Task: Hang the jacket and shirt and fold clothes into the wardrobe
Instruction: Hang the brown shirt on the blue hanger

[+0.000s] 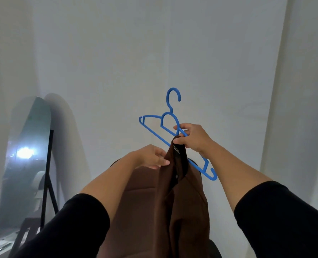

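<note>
A blue plastic hanger (155, 135) is held up in front of the white wall, tilted, its hook pointing up. My right hand (192, 137) grips the hanger's sloping arm together with the collar of a brown garment (180, 202), which has a black neck label. The garment hangs down from that grip toward the bottom edge. My left hand (150, 158) pinches the brown fabric just left of the collar. The hanger's right end sticks out beside the garment's shoulder.
A tall standing mirror (24, 164) on a black frame leans against the wall at the left, reflecting a bright light. A white wall (154, 53) fills the background, with a pale corner panel (303, 90) at the right.
</note>
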Demonstrator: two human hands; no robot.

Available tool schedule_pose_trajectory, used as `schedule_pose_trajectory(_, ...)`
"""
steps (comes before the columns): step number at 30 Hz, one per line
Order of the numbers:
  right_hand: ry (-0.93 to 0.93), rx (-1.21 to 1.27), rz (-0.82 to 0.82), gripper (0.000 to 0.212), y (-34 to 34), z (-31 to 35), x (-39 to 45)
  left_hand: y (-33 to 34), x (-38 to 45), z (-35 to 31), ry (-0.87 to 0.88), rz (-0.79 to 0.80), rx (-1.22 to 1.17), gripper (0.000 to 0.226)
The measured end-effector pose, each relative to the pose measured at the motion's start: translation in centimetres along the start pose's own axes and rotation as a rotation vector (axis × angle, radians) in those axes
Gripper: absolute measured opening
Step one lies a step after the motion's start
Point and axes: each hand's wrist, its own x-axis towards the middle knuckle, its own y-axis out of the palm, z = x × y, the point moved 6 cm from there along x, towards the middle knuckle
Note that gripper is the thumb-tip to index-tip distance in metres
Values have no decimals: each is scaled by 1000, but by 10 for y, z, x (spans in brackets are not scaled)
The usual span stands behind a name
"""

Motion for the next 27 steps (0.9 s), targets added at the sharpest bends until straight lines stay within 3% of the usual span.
schedule_pose_trajectory(6,17,-49,-55,43,-31,-12,-2,-19,3,-7,127,-181,-102,7)
schedule_pose_trajectory(11,24,-64,-67,44,-40,-17,-7,-48,2,-32,195,-365,-190,17)
schedule_pose_trajectory(17,-37,-85,-181,21,-52,-5,-15,-80,1,-52,101,-502,-102,20)
schedule_pose_trajectory(20,-35,-56,-214,23,-66,-7,-22,-104,-12,-49,31,-679,-32,13)
schedule_pose_trajectory(22,-29,-33,-205,25,-74,-9,-27,-118,-21,-43,-16,-764,-16,20)
schedule_pose_trajectory(27,25,56,-117,31,-89,-13,-39,-138,-35,-28,-54,-852,-16,24)
